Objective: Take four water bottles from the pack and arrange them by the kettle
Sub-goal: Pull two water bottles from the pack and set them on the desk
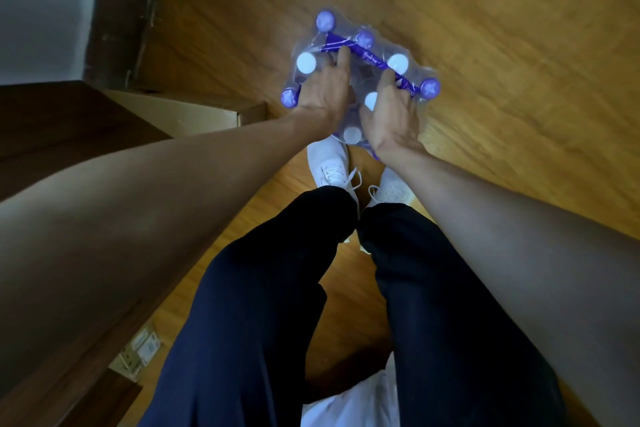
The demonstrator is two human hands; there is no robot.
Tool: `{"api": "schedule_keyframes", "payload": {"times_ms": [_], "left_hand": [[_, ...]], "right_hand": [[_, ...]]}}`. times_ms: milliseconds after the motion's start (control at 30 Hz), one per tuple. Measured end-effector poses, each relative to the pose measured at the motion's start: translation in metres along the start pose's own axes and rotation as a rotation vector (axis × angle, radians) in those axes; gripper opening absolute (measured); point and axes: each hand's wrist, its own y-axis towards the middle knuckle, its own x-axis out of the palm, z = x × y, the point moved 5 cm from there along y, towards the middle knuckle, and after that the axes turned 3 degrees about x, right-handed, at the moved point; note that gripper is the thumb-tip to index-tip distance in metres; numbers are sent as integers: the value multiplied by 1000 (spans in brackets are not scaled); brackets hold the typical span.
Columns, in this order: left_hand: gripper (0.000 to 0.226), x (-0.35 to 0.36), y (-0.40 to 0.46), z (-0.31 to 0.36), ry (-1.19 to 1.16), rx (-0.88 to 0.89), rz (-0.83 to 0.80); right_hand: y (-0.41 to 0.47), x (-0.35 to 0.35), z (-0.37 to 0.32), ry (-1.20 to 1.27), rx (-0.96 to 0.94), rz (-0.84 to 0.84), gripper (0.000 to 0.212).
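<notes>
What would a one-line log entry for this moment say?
stage: opening pack | left hand: on bottle pack | right hand: on pack by purple strap | pack: on wood floor | bottles out: none seen

We count one shrink-wrapped pack [360,80] of bottles on the wooden floor [485,45], crossed by one purple carrying strap [372,57]. Eight bottle caps show through the film: four purple ones at [326,20], [365,39], [429,88] and [289,98], and four white ones at [306,62], [398,63], [371,100] and [352,135]. Further caps may lie hidden beneath the two hands, left [323,94] and right [391,114]. We also count two white shoes [329,163] and [393,189], and one cardboard box [194,114].
</notes>
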Motion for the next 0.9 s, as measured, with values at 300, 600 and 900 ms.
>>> {"api": "schedule_keyframes", "payload": {"times_ms": [300,600,900], "left_hand": [[47,-61,-70,18,-110,77,20],[47,-200,-250,76,-201,6,137],[35,-330,-472,119,-340,-60,333]], "right_hand": [[-43,-56,-8,166,0,49,41],[-207,-216,-50,176,-124,34,32],[-388,-394,-101,108,-337,23,36]]}}
